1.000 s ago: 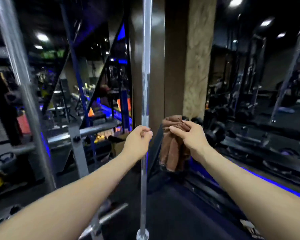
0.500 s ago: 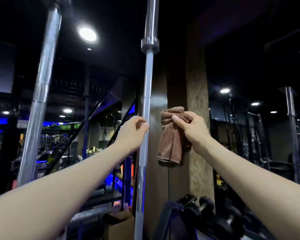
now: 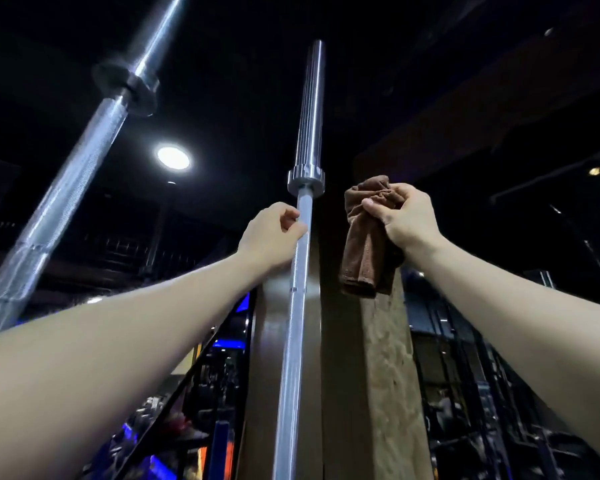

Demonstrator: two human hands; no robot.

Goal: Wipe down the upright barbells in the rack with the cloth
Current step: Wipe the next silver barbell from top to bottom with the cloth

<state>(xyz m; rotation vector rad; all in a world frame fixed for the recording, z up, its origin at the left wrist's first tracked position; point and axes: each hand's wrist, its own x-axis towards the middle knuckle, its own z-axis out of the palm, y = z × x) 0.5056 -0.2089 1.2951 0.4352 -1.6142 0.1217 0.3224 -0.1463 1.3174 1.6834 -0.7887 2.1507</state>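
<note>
A wide pillar (image 3: 378, 375) fills the lower centre of the view, its left face dark and smooth, its right face rough and pale. In front of it stands the centre barbell (image 3: 293, 341), upright, with its collar (image 3: 306, 180) and ribbed sleeve rising against a dark ceiling. A second barbell (image 3: 66, 188) leans across the upper left; its knurled shaft and collar are visible. A round ceiling light (image 3: 173, 157) shines between the two bars.

The left hand (image 3: 271, 237) is raised to the centre barbell just below the collar. Its fingers curl around the shaft and grip it.

The right hand (image 3: 404, 216) is held at the same height, to the right of the bar and clear of it. Its thumb and curled fingers pinch the top of the brown cloth (image 3: 364, 251). The cloth hangs bunched below the hand, in front of the pillar, and does not touch either barbell.
</note>
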